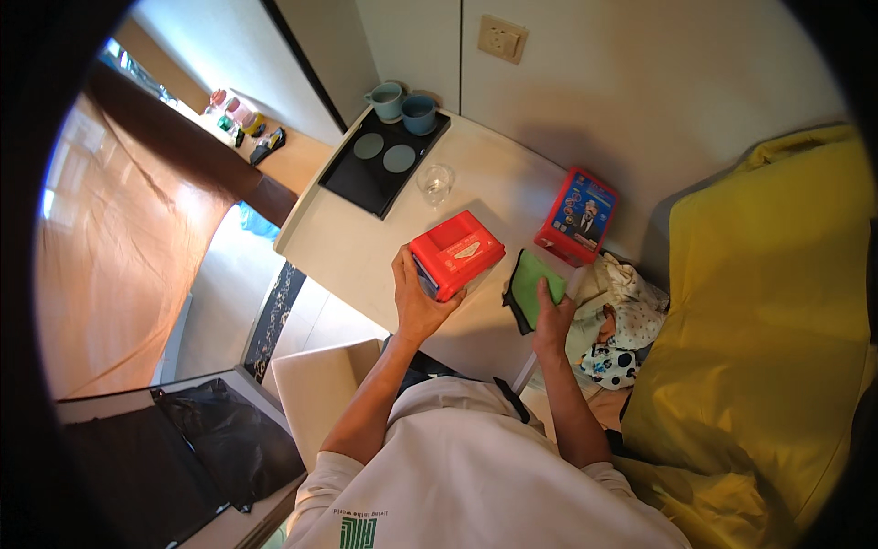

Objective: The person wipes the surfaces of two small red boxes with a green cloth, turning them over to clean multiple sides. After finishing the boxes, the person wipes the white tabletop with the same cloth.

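Observation:
My left hand (420, 298) grips a red plastic box (458, 250) by its near left side, tilted above the white tabletop (357, 274). In my right hand (553, 316) is a green cloth (536, 287) with a dark edge, pinched between thumb and fingers and hanging to the left. The cloth is apart from the box. Just beyond it, a second red box (578, 216) with a blue printed face stands near the table's right edge. A clear drinking glass (435, 184) stands behind the held box.
A black tray (353, 180) with two grey round coasters holds two blue mugs (418, 114) at the back. Patterned fabrics (627, 309) lie right of the table, beside a large yellow cover (761, 309). A white bin-like container (322, 374) stands at the lower left. The wall bounds the table behind.

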The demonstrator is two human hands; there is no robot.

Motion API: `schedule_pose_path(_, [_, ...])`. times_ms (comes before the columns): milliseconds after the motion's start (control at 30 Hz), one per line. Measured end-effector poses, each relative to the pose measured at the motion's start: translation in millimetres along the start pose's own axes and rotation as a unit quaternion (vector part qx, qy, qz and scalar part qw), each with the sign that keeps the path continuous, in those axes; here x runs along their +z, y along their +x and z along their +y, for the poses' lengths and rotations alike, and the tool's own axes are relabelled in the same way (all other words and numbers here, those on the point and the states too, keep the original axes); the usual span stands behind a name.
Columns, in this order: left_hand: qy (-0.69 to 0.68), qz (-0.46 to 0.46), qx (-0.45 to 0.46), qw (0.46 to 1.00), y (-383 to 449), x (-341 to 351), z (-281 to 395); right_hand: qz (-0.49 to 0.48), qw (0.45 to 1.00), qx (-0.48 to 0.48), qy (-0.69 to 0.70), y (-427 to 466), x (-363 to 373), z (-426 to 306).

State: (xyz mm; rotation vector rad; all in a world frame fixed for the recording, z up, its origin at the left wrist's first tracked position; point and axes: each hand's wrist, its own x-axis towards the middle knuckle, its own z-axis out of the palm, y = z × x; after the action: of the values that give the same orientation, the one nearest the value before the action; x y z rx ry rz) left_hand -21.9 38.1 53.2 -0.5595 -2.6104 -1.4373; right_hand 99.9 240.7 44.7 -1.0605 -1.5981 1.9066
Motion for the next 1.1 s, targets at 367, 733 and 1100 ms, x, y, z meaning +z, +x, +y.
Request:
schedule_pose_path(367, [-0.113, -0.023, -0.034, 0.993, -41, -28, -43, -0.181, 0.769, -0.484, -0.376, -17, 77, -35])
schedule_pose_path(733, [-0.058, 0.005, -0.04, 0.997, -45, -18, -58, -0.302, 0.688, -0.547, -0.37, -71, 80, 14])
schedule_pose_path(1100, [-0.066, 0.017, -0.03, 0.997, -42, -21, -47, -0.251, 0.665, -0.591, -0.382, -68, 68, 15])
